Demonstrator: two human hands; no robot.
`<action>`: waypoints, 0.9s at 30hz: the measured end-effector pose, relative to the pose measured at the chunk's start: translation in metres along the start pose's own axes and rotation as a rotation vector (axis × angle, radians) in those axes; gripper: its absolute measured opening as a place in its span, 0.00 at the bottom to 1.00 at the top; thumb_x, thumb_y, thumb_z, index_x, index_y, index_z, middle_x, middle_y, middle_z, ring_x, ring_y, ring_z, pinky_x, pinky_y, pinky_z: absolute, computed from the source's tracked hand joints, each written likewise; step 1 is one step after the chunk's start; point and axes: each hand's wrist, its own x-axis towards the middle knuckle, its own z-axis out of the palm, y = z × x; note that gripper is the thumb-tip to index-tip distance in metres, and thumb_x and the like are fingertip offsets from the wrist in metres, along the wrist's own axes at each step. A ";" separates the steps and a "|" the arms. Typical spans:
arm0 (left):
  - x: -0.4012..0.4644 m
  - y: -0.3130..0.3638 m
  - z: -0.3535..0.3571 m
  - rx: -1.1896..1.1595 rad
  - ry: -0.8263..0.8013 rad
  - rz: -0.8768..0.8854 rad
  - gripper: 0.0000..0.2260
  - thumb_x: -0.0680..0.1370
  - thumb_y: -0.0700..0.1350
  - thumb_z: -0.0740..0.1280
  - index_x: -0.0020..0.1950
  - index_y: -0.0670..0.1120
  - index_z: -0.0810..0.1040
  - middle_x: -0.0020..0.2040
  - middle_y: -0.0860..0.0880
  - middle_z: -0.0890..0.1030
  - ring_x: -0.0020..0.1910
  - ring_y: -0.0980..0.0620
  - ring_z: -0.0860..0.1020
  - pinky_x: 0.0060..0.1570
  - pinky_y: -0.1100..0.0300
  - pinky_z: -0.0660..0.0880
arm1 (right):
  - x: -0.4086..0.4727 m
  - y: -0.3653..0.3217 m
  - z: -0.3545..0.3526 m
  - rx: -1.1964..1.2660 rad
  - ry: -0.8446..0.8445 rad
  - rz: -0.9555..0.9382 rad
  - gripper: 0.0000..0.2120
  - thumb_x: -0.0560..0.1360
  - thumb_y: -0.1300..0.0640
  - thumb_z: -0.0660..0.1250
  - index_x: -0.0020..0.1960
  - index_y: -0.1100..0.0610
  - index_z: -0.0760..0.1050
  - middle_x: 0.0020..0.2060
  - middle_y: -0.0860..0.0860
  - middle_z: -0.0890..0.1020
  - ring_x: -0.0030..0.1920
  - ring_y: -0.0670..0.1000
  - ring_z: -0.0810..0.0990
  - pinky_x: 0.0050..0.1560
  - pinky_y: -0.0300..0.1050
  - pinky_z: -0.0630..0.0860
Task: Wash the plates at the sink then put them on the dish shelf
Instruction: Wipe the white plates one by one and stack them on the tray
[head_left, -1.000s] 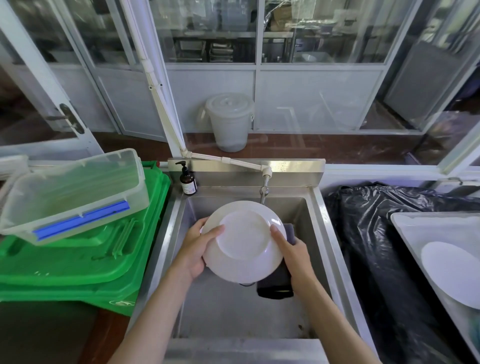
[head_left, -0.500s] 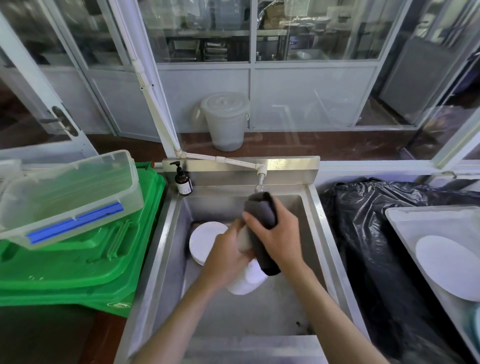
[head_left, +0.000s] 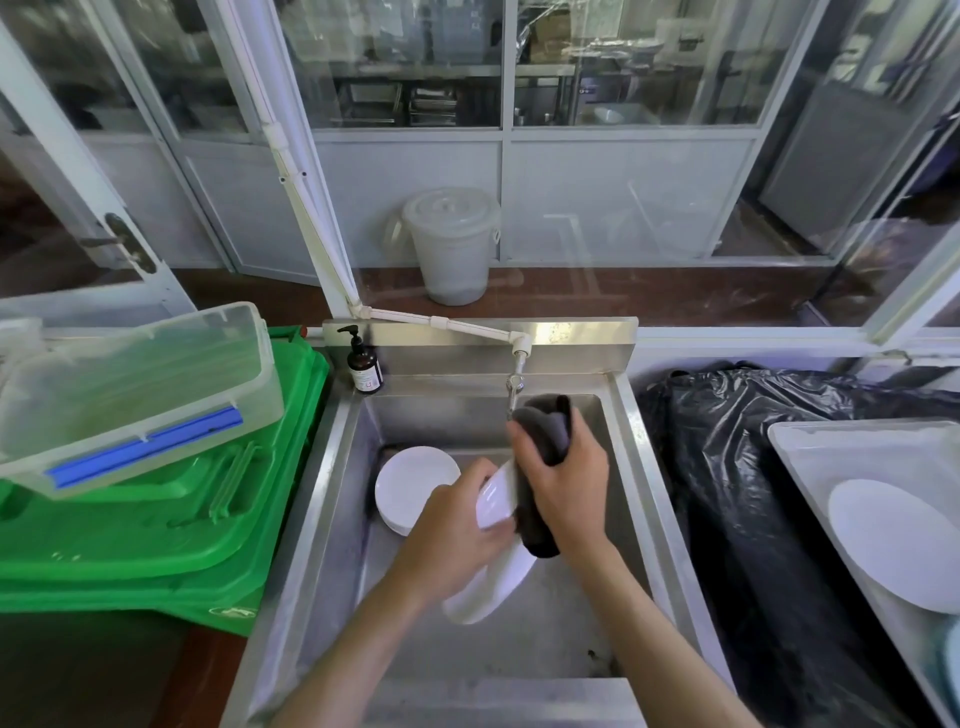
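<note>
Over the middle of the sink (head_left: 332, 467), the left hand (head_left: 457, 535) gripped a tilted plate (head_left: 493, 587) while the right hand (head_left: 566, 483) clutched a dark cloth (head_left: 540, 431) against it — washing under way. More plates (head_left: 415, 488) waited stacked at the sink's back-left corner — none seen shelved.

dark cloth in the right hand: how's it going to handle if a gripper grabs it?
Probably floppy: the cloth folds over the plate rim and droops below the right hand. Likely wet and heavier than it looks, being under the tap. Unlikely to slip or break.
</note>
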 end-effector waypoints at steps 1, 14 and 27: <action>-0.002 0.000 -0.002 -0.009 0.010 0.006 0.13 0.76 0.49 0.75 0.48 0.56 0.70 0.34 0.61 0.76 0.32 0.55 0.70 0.32 0.64 0.66 | 0.004 0.009 -0.004 0.042 0.060 0.109 0.09 0.76 0.45 0.75 0.53 0.46 0.79 0.44 0.41 0.84 0.48 0.40 0.83 0.53 0.46 0.80; 0.017 0.000 0.006 -0.043 -0.061 0.042 0.16 0.75 0.49 0.75 0.47 0.54 0.67 0.32 0.58 0.72 0.31 0.54 0.66 0.32 0.59 0.60 | 0.011 0.011 -0.011 0.175 -0.114 0.008 0.09 0.78 0.57 0.75 0.57 0.50 0.82 0.49 0.40 0.86 0.53 0.41 0.84 0.54 0.35 0.78; 0.035 -0.011 -0.005 -0.074 -0.164 -0.018 0.14 0.74 0.44 0.76 0.47 0.53 0.70 0.38 0.64 0.76 0.36 0.61 0.72 0.37 0.64 0.67 | 0.016 0.028 -0.008 0.120 -0.172 0.102 0.06 0.78 0.51 0.75 0.55 0.48 0.81 0.48 0.38 0.86 0.52 0.39 0.83 0.52 0.32 0.76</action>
